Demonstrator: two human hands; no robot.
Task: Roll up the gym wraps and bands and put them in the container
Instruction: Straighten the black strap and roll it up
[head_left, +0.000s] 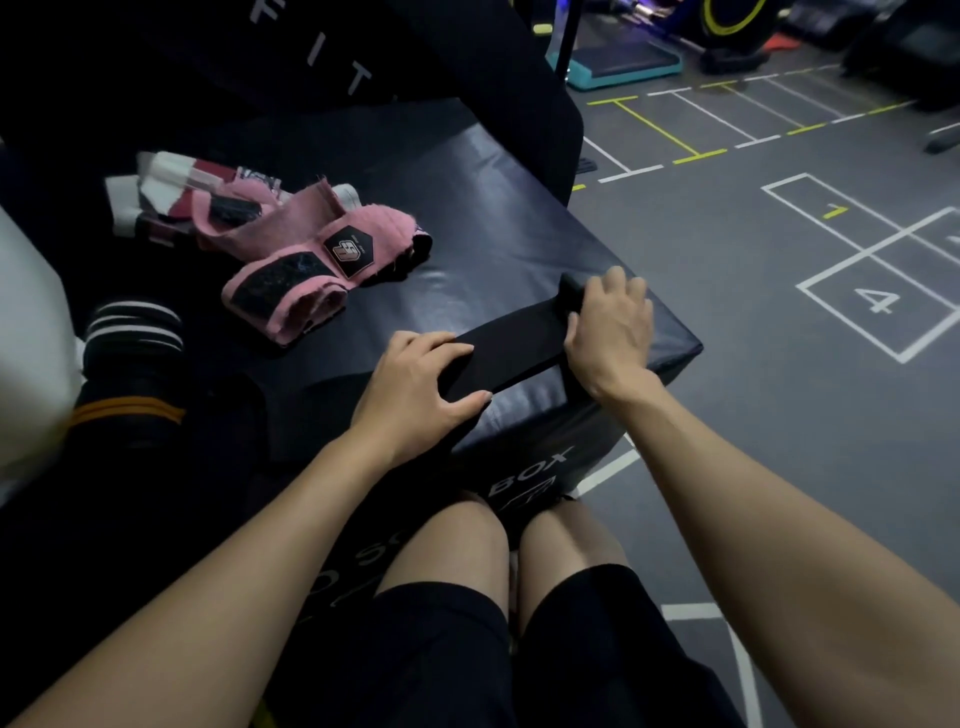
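Lying flat across the near right corner of a black padded box (467, 208) is one black band (509, 349), stretched between two bare hands. The left hand (415, 384) presses on its near end with fingers spread and mostly straight, thumb along the band's near edge. The right hand (610, 327) sits at the far end with its fingers curled over a small rolled-up part of the band (570, 291), right beside the box's edge.

Farther back on the box top lies a loose heap of pink wraps (291, 249); two black patches and one badge label show on them, but how many separate wraps make up the heap I cannot tell. Behind the heap sits a jumble of white and dark red bands (150, 195), also too tangled to count. To the left are one dark band with white stripes (132, 322) and one dark band with orange stripes (127, 410), near a white object (26, 338) at the left edge whose nature is unclear.

The box has white lettering on its front face. The person's two bare knees and black shorts show below it. The floor (779, 389) is grey, marked with white and yellow lines and numbered squares. One teal step platform (623, 65) stands in the background.
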